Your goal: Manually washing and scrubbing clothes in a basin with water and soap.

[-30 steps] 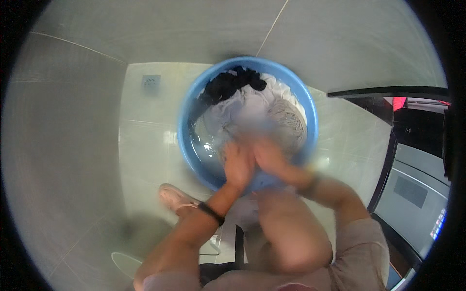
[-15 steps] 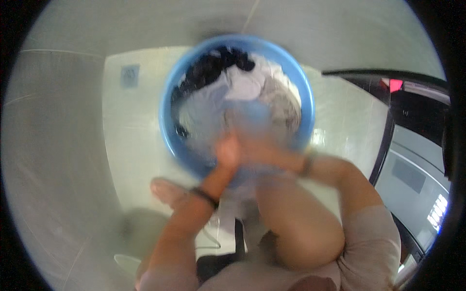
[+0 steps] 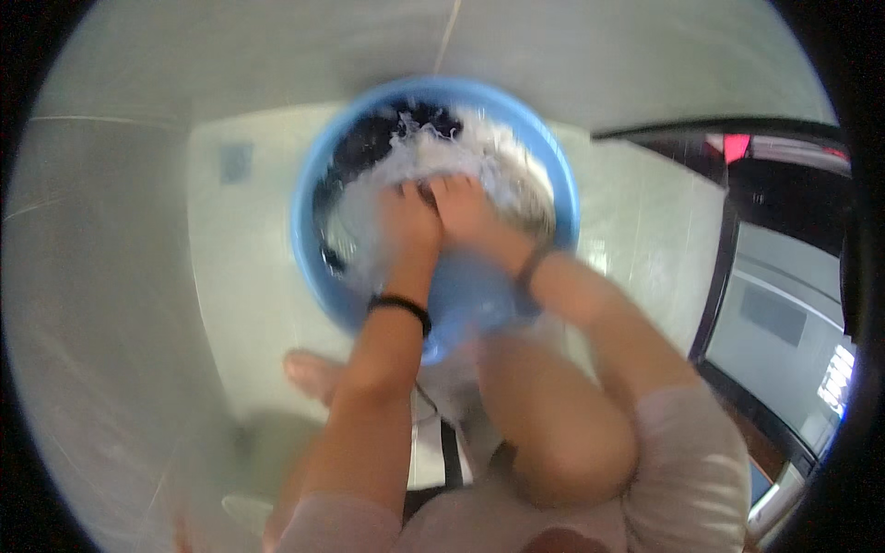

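A round blue basin [image 3: 300, 217] holds water and wet clothes. In its middle, my left hand [image 3: 407, 223] and my right hand [image 3: 464, 212] press side by side into a wet pale grey-blue garment [image 3: 426, 160]. Both hands look closed on the cloth, their fingers bent down into it and the fingertips hidden. Water splashes up just beyond them. Dark clothes [image 3: 371, 143] lie at the basin's far left, and a whitish garment [image 3: 518, 155] at the far right. The near inside of the basin shows bare blue beneath my wrists.
The basin stands on a pale tiled floor [image 3: 249, 230], close to a grey wall [image 3: 323, 55]. A square drain cover [image 3: 236, 162] is at the left. My bent knee [image 3: 576, 452] is close on the near side. A dark-framed doorway [image 3: 717, 295] opens at the right.
My hands, blurred near the basin's near side before, have moved away from me into the middle of the clothes. Water now splashes there, and the pale cloth has been pushed toward the far side.
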{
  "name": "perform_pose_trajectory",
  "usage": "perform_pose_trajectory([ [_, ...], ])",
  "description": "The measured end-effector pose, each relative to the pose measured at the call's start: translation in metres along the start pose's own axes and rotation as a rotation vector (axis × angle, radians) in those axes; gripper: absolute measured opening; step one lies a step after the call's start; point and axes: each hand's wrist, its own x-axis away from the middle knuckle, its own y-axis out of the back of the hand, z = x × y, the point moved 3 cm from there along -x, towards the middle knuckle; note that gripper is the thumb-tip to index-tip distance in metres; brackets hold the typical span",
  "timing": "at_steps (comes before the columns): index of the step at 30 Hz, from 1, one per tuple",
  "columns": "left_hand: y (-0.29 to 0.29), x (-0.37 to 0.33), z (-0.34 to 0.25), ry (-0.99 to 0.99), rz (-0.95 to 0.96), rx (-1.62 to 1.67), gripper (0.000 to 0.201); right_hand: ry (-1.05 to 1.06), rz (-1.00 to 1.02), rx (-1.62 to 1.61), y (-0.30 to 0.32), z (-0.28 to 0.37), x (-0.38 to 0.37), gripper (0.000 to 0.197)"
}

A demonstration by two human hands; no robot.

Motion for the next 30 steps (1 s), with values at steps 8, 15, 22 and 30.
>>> perform_pose_trajectory([
  [8,0.019,0.088,0.022,0.020,0.184,0.233,0.026,0.230,0.200,-0.179,0.002,0.039,0.085,0.037],
  [15,-0.005,0.031,0.035,-0.038,0.082,0.118,0.029,0.181,-0.304,-0.292,-0.031,0.040,0.070,0.030],
  [22,-0.011,-0.003,0.022,0.194,0.359,0.098,0.035,0.163,-0.302,-0.002,-0.036,0.021,0.019,0.028],
  [30,-0.031,0.128,0.035,-0.140,0.183,0.162,0.020,0.146,0.047,0.024,0.015,0.029,0.039,0.031],
])
